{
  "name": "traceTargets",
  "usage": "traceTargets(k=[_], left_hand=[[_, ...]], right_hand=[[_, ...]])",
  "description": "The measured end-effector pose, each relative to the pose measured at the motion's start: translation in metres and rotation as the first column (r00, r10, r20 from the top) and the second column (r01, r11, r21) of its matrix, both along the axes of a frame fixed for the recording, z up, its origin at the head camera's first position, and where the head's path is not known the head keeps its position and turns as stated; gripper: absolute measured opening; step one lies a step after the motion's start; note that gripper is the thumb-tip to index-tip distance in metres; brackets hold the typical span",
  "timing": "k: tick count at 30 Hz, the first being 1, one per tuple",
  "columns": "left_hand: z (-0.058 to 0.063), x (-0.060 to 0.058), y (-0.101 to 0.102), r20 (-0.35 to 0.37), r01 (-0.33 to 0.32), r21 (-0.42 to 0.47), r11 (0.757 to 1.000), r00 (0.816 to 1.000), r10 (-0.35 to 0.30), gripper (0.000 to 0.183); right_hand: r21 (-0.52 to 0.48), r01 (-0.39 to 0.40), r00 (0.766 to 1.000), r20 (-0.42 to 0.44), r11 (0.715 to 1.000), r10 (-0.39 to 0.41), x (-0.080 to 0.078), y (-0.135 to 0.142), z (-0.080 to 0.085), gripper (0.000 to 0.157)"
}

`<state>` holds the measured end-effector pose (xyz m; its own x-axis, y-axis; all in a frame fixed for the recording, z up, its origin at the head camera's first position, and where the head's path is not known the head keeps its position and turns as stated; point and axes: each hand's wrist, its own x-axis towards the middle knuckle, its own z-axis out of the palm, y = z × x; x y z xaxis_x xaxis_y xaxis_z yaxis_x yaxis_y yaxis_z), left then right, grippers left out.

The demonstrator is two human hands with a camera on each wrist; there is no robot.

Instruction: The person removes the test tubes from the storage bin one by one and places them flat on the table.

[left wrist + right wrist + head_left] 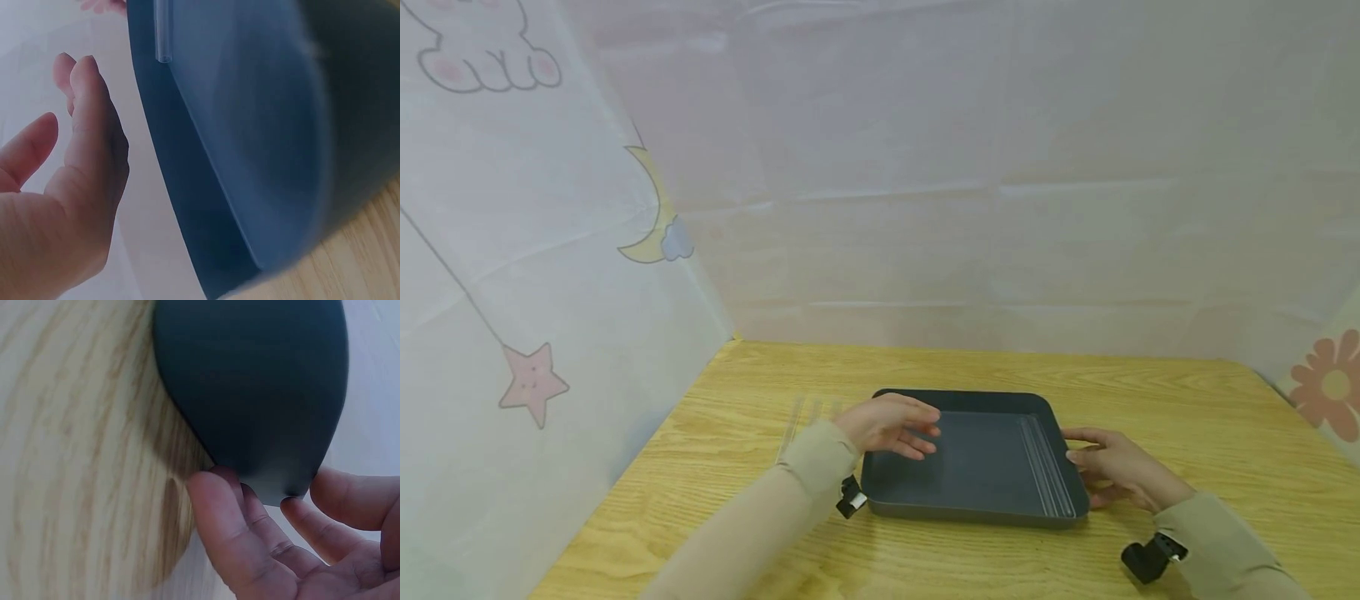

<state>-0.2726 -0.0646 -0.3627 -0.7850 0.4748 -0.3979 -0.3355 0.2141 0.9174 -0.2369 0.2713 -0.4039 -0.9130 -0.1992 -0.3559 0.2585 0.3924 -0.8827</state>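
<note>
A dark grey rectangular tray (977,467) with rounded corners and low walls sits on the wooden table. Several clear, thin tubes (1047,467) lie side by side along the inside of its right end. My left hand (891,423) hovers over the tray's left part, fingers loosely extended and nothing in them; in the left wrist view its fingers (94,125) are apart from the tray wall. At the right end, my right hand (1116,468) holds the tray, thumb at the rim and fingers against the outer wall, as the right wrist view also shows.
More clear tubes (797,417) lie on the wooden table (700,467) left of the tray, partly hidden behind my left forearm. A pale printed curtain (962,250) hangs behind the table and along its left side. Each wrist wears a small black camera (1148,558).
</note>
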Motion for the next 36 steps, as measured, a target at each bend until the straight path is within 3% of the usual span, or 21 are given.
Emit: traceTargets(k=[15, 27, 36], left_hand=[[-0.002, -0.003, 0.025, 0.016, 0.023, -0.024, 0.999, 1.0, -0.022, 0.037], [0.012, -0.007, 0.036, 0.012, 0.066, -0.055, 0.996, 0.998, -0.066, 0.038], [0.009, -0.013, 0.046, 0.017, 0.104, -0.048, 0.993, 0.995, -0.103, 0.039]], right_hand=[[-0.013, -0.006, 1.0, 0.007, 1.0, 0.007, -0.001, 0.0, -0.001, 0.06], [-0.004, -0.013, 1.0, -0.005, 1.0, 0.013, -0.003, 0.002, -0.001, 0.061], [-0.007, -0.004, 1.0, 0.004, 1.0, 0.004, -0.004, 0.0, -0.001, 0.06]])
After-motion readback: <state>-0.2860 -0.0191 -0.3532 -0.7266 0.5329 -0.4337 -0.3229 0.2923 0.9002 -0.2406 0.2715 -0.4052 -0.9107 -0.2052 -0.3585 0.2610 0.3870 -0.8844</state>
